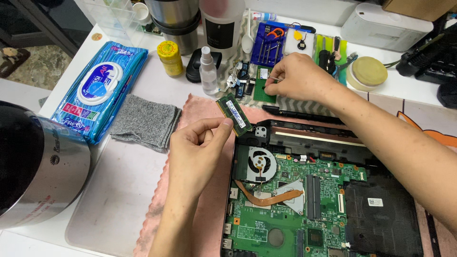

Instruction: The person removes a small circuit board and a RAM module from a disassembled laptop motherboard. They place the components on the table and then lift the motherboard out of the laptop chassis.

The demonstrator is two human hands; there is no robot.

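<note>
Left hand [197, 147] pinching green memory stick [233, 114] above opened laptop [314, 200]; right hand [297, 76] fingers closed on small green board [263, 88], far on desk [119, 181].

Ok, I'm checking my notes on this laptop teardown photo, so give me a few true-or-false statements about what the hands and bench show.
1. The left hand pinches a small green memory module above the pink cloth mat. True.
2. The right hand rests on the round cooling fan. False: it reaches to a flat green circuit board near the blue tool tray.
3. The opened black laptop shows its green mainboard. True.
4. The grey folded cloth covers the mainboard. False: it lies left of the mat, beside the blue wet-wipe pack.
5. The yellow-capped bottle lies on its side. False: it stands upright.
</note>
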